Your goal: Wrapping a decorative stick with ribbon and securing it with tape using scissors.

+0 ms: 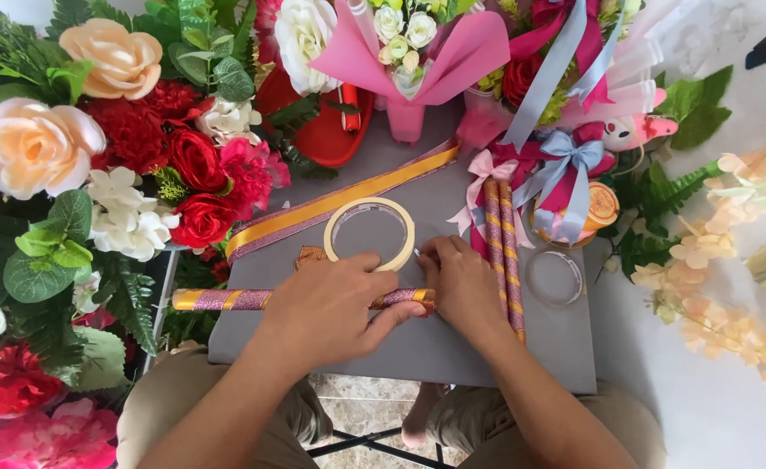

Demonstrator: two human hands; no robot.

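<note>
A stick wrapped in spiralled gold and purple glitter ribbon (218, 300) lies across a grey board (452, 347) resting on my lap. My left hand (326, 308) presses down on the stick's middle, thumb reaching toward its right end. My right hand (461, 282) pinches that right end, fingers closed on the wrap. A roll of clear tape (371, 233) lies flat just beyond my fingers. Two finished wrapped sticks with a pink bow (502, 252) lie to the right of my right hand.
A long gold and purple ribbon strip (339, 200) crosses the board diagonally. A second clear tape roll (555, 278) sits at right. Artificial flowers (140, 148) crowd the left; bouquets in pink wrap (417, 61) and ribbon bows (565, 165) stand behind. Peach blossoms (730, 287) lie right.
</note>
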